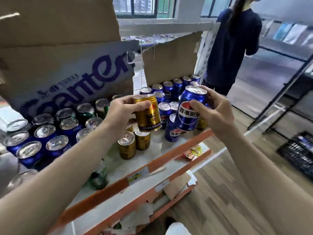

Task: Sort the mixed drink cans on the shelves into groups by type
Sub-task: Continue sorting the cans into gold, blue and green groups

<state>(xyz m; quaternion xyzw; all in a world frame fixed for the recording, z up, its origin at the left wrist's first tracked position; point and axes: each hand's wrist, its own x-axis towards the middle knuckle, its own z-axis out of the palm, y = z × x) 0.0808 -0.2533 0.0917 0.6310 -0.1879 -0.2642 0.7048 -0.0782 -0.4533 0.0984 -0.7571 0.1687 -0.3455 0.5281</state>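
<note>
My left hand [122, 111] grips a gold can [148, 116] and holds it above the shelf. My right hand [215, 112] grips a blue Pepsi can [188, 112], tilted, just right of the gold one. Below them stand several gold cans [127, 146] near the shelf's front. A group of blue cans [169, 92] stands at the back right. More blue cans [40, 141] fill the left side, with green cans [101, 106] behind them.
The white shelf [169, 150] has an orange front edge; lower shelves hold paper scraps and snack packets [191, 152]. Torn cardboard [67, 73] stands behind the cans. A person in dark blue [232, 48] stands at the right. A black crate [298, 153] sits on the floor.
</note>
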